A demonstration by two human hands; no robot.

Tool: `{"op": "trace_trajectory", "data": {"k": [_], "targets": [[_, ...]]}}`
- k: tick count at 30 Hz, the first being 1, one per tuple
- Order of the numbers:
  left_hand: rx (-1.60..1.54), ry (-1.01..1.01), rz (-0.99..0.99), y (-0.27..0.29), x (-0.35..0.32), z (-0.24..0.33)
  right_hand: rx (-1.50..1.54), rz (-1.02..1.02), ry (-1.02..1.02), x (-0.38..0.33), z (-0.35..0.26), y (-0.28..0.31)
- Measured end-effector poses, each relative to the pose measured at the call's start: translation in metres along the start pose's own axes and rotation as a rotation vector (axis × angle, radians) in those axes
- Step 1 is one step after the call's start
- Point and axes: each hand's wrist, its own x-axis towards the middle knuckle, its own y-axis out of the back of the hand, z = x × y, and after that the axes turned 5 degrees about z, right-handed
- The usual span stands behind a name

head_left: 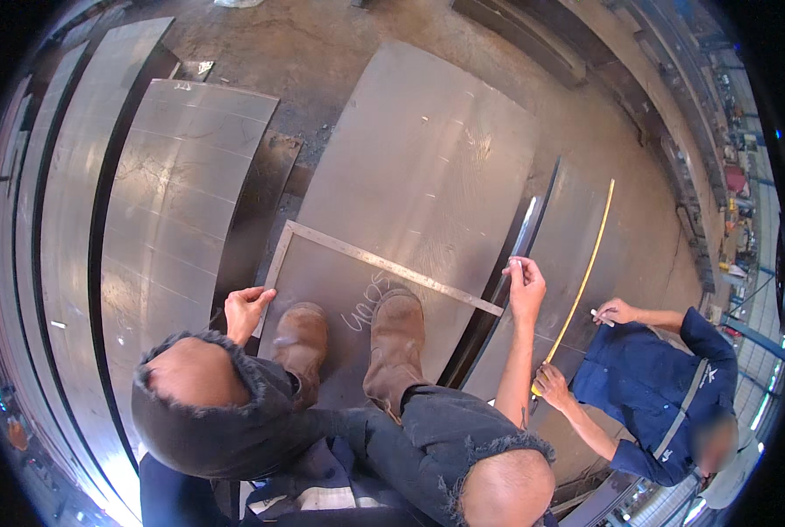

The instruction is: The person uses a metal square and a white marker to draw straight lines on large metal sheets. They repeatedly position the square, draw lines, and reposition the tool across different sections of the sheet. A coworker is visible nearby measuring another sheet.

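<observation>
A metal framing square (392, 266) lies on the steel plate (436, 158) in front of my boots, its long leg running across to the plate's right edge. The fingers of my left hand (246, 313) are closed on the square's short leg at the left edge. My right hand (526, 290) is raised past the far end of the long leg, apart from it. Its thumb and fingertips are pinched together, and what they hold, if anything, is too small to name. Chalk marks (368, 300) show on the plate between my boots (394, 338).
At the right a co-worker (651, 386) in dark blue holds a yellow tape measure (596, 250) stretched along a neighbouring plate, and a white stick (602, 317) in the other hand. More long steel plates (177, 176) lie at the left, with dark gaps between them.
</observation>
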Motion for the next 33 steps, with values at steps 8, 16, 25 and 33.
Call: {"op": "trace_trajectory", "data": {"k": [8,16,25,33], "targets": [[-0.071,-0.006,0.075,-0.011,0.002,-0.01,0.225,0.01,-0.184,0.004,-0.003,-0.009],[-0.052,-0.035,0.072,-0.017,0.017,0.014,0.367,-0.042,-0.23,-0.005,-0.013,-0.03],[-0.096,-0.057,0.059,-0.022,0.043,0.024,0.34,-0.142,-0.168,-0.027,-0.027,-0.032],[-0.042,-0.053,0.048,-0.016,0.04,0.038,0.348,-0.185,-0.19,-0.025,-0.021,-0.036]]}}
